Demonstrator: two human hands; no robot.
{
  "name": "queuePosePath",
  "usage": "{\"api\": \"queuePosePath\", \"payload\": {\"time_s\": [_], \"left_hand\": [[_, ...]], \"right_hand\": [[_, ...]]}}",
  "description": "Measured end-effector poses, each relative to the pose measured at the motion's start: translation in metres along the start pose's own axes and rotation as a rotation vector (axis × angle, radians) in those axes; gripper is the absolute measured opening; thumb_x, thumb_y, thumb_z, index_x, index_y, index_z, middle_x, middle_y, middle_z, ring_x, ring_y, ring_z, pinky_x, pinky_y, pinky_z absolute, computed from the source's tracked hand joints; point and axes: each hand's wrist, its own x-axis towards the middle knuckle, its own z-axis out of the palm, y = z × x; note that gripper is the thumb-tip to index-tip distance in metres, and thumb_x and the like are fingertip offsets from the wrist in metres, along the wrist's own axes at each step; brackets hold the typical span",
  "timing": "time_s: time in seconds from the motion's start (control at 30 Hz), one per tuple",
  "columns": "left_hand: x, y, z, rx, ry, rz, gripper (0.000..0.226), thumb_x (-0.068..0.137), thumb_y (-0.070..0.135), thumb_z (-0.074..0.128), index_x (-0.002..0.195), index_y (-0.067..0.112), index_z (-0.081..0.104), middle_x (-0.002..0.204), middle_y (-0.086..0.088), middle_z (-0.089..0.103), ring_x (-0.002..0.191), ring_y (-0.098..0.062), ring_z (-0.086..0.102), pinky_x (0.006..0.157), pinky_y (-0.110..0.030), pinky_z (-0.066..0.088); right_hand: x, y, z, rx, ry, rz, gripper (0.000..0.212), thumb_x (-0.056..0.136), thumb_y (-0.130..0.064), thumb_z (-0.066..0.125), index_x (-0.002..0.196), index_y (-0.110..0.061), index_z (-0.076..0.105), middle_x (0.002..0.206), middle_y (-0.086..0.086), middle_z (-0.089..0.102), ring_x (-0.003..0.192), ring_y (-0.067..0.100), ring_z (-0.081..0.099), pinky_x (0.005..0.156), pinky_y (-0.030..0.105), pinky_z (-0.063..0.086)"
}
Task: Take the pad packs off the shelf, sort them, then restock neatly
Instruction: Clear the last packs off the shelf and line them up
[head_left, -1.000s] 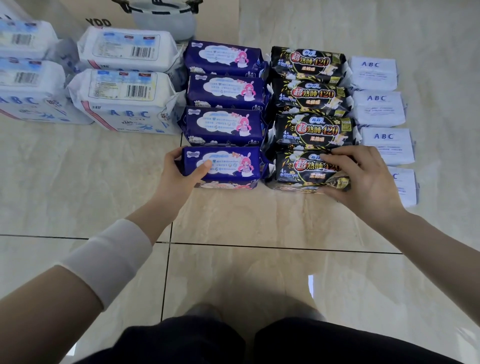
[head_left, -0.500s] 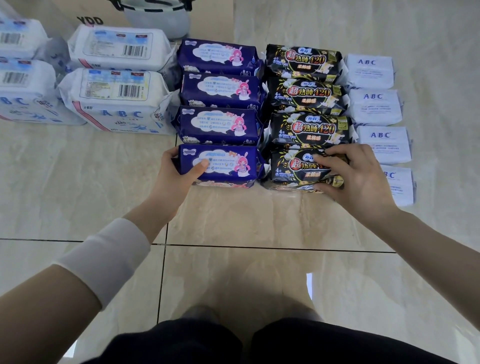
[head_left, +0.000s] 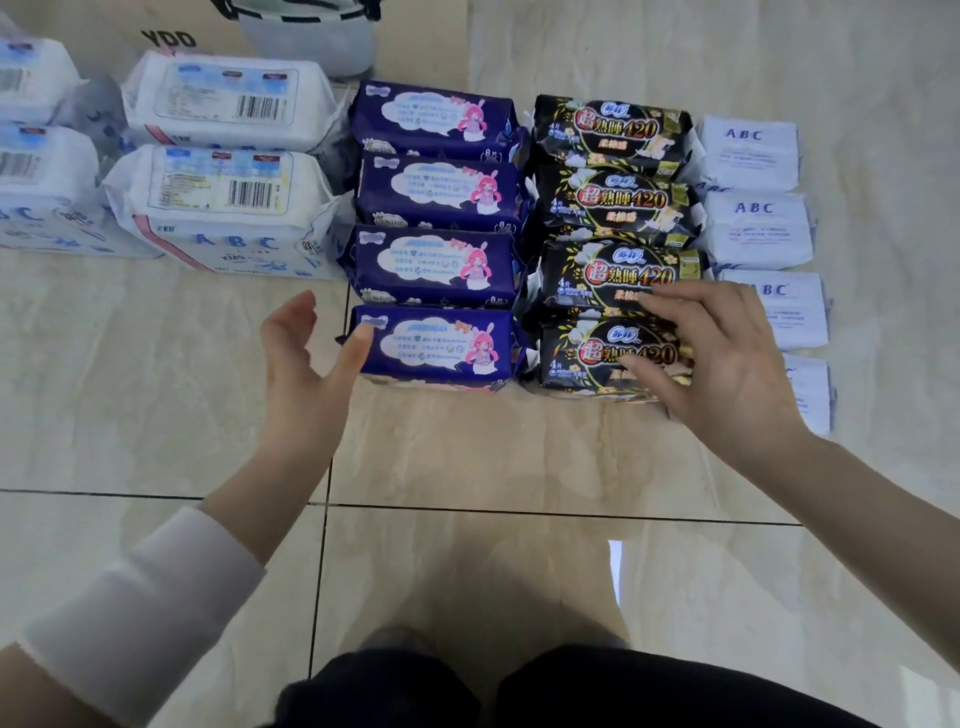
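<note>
Purple packs (head_left: 436, 270): 4. Black packs (head_left: 613, 130): 4. Small white ABC packs (head_left: 748, 153): 4. Large white packs (head_left: 223, 104): 4.

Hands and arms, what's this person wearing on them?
A white fabric cuff wraps the left forearm. The right forearm is bare as far as shown. Neither left hand nor right hand shows a ring, watch or glove.

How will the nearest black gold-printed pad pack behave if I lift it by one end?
The nearest black glossy pad pack likely sags and squashes: its wrap is creased and puffy. Probably light, since it is marked four pieces. The shiny film may slip.
</note>
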Motion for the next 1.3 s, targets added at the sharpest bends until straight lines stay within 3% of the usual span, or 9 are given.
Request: {"api": "queuePosePath", "payload": {"time_s": [0.13,0.33,0.43,0.53,0.73,0.9,1.13,1.3], "left_hand": [[-0.006,0.050,-0.017,0.218,-0.056,0.026,0.058,0.088,0.029,0.059,0.137,0.014,0.030,0.142,0.002,0.034,0.128,-0.003,0.031,0.098,-0.010,0.023],[-0.032,0.170,-0.035,0.574,-0.245,0.232,0.053,0.089,0.019,0.059,0.134,0.005,0.035,0.144,-0.012,0.034,0.138,-0.028,0.023,0.112,-0.035,0.018],[-0.053,0.233,-0.047,0.647,-0.309,0.238,0.051,0.089,0.021,0.056,0.134,0.008,0.035,0.146,-0.010,0.033,0.141,-0.027,0.018,0.114,-0.041,0.015],[-0.091,0.316,-0.075,0.713,-0.357,0.261,0.053,0.092,0.025,0.051,0.138,0.008,0.031,0.149,-0.008,0.028,0.143,-0.023,0.012,0.115,-0.039,0.011],[-0.176,0.483,-0.136,0.770,-0.441,0.346,0.054,0.093,0.031,0.048,0.141,0.013,0.027,0.153,-0.006,0.019,0.144,-0.021,0.006,0.118,-0.035,0.002],[-0.220,0.610,-0.167,0.759,-0.404,0.504,0.048,0.092,0.028,0.050,0.135,0.015,0.033,0.147,-0.006,0.029,0.140,-0.022,0.018,0.115,-0.032,0.005],[-0.246,0.735,-0.201,0.841,-0.372,0.764,0.059,0.096,0.034,0.042,0.146,0.019,0.016,0.157,-0.002,0.008,0.145,-0.019,0.000,0.114,-0.030,-0.008],[-0.232,0.808,-0.222,0.798,-0.330,0.903,0.057,0.097,0.034,0.040,0.146,0.020,0.017,0.156,0.001,0.010,0.145,-0.015,-0.001,0.113,-0.027,-0.011]], "right_hand": [[0.025,-0.018,-0.031,0.024,-0.046,0.071,0.044,0.082,-0.036,0.061,0.109,-0.002,0.063,0.111,0.016,0.060,0.098,0.037,0.055,0.089,0.043,0.044],[0.066,-0.073,-0.128,0.031,-0.075,0.139,0.042,0.079,-0.035,0.055,0.106,-0.004,0.064,0.107,0.015,0.062,0.099,0.034,0.054,0.084,0.044,0.048],[0.079,-0.103,-0.179,0.051,-0.060,0.162,0.043,0.078,-0.036,0.052,0.104,-0.004,0.064,0.105,0.015,0.062,0.101,0.024,0.044,0.087,0.037,0.042],[0.095,-0.140,-0.263,0.095,-0.060,0.187,0.043,0.078,-0.035,0.051,0.104,-0.004,0.064,0.106,0.016,0.062,0.102,0.022,0.040,0.085,0.042,0.047],[0.131,-0.192,-0.449,0.118,-0.027,0.213,0.042,0.080,-0.033,0.047,0.105,-0.004,0.064,0.108,0.017,0.061,0.101,0.039,0.055,0.082,0.046,0.049],[0.163,-0.199,-0.576,0.085,0.085,0.162,0.038,0.081,-0.031,0.051,0.107,-0.005,0.063,0.110,0.015,0.060,0.103,0.029,0.049,0.084,0.043,0.050],[0.207,-0.213,-0.688,0.041,0.193,0.110,0.041,0.083,-0.029,0.051,0.113,-0.004,0.061,0.114,0.015,0.059,0.108,0.030,0.050,0.095,0.036,0.040],[0.262,-0.221,-0.739,-0.030,0.307,0.057,0.041,0.084,-0.032,0.049,0.111,-0.004,0.062,0.111,0.014,0.060,0.105,0.030,0.054,0.092,0.039,0.044]]}}
